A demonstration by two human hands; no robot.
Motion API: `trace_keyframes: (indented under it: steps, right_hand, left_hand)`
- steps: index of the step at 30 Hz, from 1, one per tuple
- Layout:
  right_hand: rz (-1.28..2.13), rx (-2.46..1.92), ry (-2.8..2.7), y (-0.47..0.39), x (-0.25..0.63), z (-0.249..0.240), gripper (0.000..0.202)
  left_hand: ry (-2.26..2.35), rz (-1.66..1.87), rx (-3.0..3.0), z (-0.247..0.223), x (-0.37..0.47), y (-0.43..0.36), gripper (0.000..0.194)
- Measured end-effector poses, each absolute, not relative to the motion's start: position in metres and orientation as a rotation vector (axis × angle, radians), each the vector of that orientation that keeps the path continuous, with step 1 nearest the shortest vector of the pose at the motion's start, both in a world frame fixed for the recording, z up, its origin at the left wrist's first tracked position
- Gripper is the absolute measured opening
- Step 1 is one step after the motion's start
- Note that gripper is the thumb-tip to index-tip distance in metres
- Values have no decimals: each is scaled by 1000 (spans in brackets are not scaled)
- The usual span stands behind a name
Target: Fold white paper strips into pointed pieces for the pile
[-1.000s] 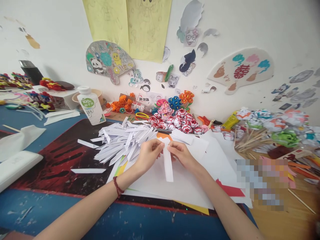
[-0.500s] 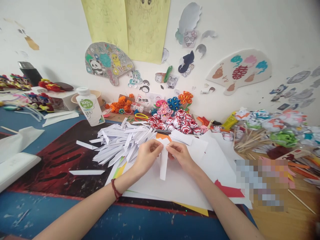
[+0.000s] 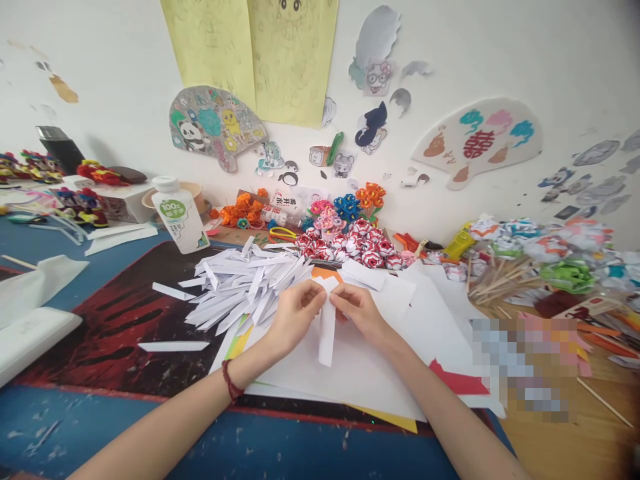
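Between both hands hangs a white paper strip [image 3: 327, 333], folded near its top, its lower end pointing toward me. My left hand [image 3: 301, 308] pinches the upper left edge with thumb and forefinger. On the upper right edge, my right hand [image 3: 358, 307] has a like pinch; its fingertips partly hide the fold. Under the hands lie white paper sheets [image 3: 380, 377], with yellow and green sheets showing at their edges. A heap of folded white paper strips [image 3: 245, 283] lies just left of my left hand, and a single strip [image 3: 173, 347] rests apart on the dark mat.
A white bottle [image 3: 179, 217] stands behind the heap on the left. Red-and-white paper flowers [image 3: 357, 243] line the back by the wall. Wooden sticks [image 3: 505, 283] and more paper flowers [image 3: 567, 275] are at the right. A white box-like object [image 3: 35, 343] sits at the left edge.
The strip's lower end has swung slightly toward me and looks a little wider. Both hands keep their pinch in nearly the same place.
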State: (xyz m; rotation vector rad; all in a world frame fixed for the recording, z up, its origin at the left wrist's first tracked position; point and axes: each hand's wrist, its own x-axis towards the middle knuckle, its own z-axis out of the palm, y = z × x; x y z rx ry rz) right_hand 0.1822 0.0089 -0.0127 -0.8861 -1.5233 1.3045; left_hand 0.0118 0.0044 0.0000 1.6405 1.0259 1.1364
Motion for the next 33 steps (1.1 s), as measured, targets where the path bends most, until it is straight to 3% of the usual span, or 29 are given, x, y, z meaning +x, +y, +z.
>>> trace_keyframes:
  steps: [6, 15, 33]
  right_hand:
    - [1197, -949, -1509, 8, 183, -13, 24]
    - [1312, -903, -1613, 3, 181, -8, 28]
    - [1075, -942, -1505, 0, 177, -9, 26]
  left_hand:
    - [1009, 1128, 1617, 0, 13, 4, 14]
    - [964, 1123, 1685, 1, 15, 1, 15]
    - [895, 1075, 1639, 1, 17, 0, 17]
